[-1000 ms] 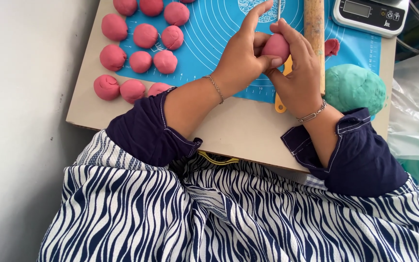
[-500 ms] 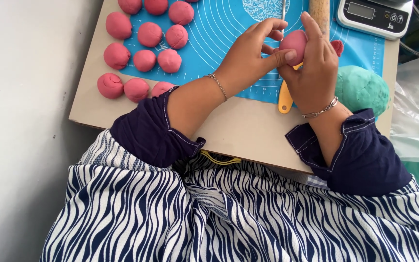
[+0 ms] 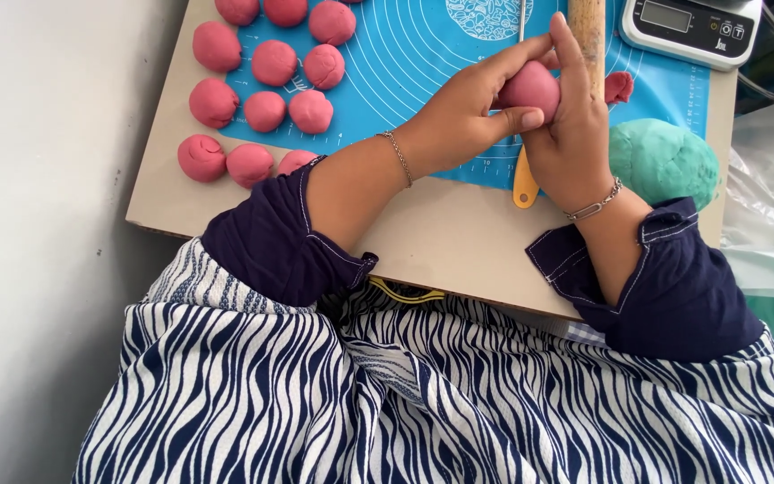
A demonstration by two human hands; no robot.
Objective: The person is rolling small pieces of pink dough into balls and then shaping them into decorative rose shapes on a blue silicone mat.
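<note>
Both of my hands hold one pink dough ball (image 3: 530, 88) above the blue silicone mat (image 3: 423, 54). My left hand (image 3: 463, 112) cups it from the left, thumb under it. On the right side my right hand (image 3: 575, 134) presses against it, fingers upright. Several finished pink dough balls (image 3: 266, 63) lie in rows at the mat's left end, some on the bare board (image 3: 441, 242). A small pink dough scrap (image 3: 618, 87) lies right of my hands.
A big green dough lump (image 3: 660, 161) sits on the board at the right. A wooden rolling pin (image 3: 587, 22) and a yellow-handled tool (image 3: 524, 184) lie under my hands. A white kitchen scale (image 3: 687, 27) stands top right, plastic bags (image 3: 772, 206) beside the board.
My hands have turned the pink ball between them, and the fingers of both hands have shifted around it. The view has moved slightly; the dough rows have not changed.
</note>
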